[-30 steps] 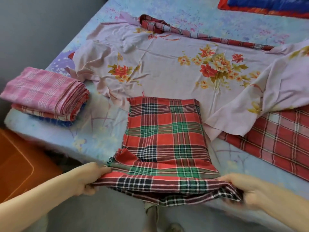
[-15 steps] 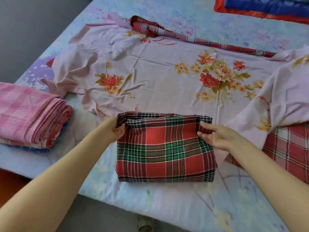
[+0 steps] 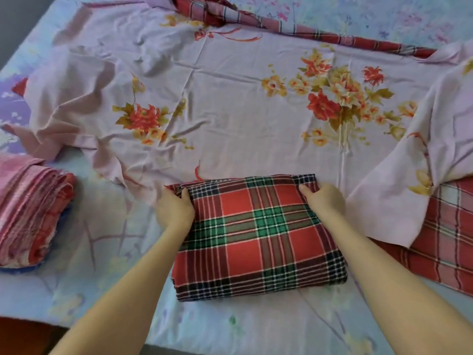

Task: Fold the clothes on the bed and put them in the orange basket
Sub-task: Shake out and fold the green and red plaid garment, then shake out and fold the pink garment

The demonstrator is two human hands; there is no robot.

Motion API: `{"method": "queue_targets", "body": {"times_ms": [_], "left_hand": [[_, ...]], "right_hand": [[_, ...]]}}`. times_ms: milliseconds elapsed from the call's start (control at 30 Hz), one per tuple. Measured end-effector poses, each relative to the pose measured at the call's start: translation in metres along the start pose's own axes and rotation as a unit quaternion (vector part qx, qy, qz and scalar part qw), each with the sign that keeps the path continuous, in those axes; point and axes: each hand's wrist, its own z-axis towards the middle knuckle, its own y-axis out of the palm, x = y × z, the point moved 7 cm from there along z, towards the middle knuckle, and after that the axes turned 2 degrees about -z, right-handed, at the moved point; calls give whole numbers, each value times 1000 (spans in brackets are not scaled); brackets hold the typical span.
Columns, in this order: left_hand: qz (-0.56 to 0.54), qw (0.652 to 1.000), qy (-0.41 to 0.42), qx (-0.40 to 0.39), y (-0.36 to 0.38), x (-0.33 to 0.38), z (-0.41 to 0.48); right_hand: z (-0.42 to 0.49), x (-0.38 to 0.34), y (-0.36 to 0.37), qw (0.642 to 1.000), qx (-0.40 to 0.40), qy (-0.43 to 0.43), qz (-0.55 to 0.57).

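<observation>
- The red-and-green plaid cloth point(image 3: 258, 237) lies on the bed point(image 3: 102, 290) as a thick, squared packet between the two forearms.
- The left hand point(image 3: 174, 208) grips its far left corner with curled fingers, and the right hand point(image 3: 323, 198) pinches the far right corner.
- A folded pile point(image 3: 30, 213) sits well out beyond the left hand, not yet in the orange basket point(image 3: 18, 336), which shows only as a sliver below that pile.
- Still unfolded: the lilac floral sheet point(image 3: 230, 111) spread just past both hands, and a red check cloth point(image 3: 455, 239) out past the right hand.
- So I'd judge it roughly midway.
- A second ago the plaid's near end hung off the bed in both hands. It is now doubled over, with the hands at its far edge.
</observation>
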Motion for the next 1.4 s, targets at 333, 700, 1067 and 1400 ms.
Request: {"method": "queue_targets", "body": {"times_ms": [333, 700, 1067, 1400], "left_hand": [[253, 852, 454, -66, 82, 32, -113], [134, 983, 125, 10, 17, -49, -100], [-308, 914, -176, -196, -7, -75, -104], [100, 993, 55, -24, -202, -90, 8]], "right_hand": [[-88, -5, 47, 921, 75, -297, -240], [-102, 77, 26, 995, 18, -96, -27], [-95, 79, 23, 942, -160, 101, 277], [-202, -59, 115, 884, -269, 39, 382]]}}
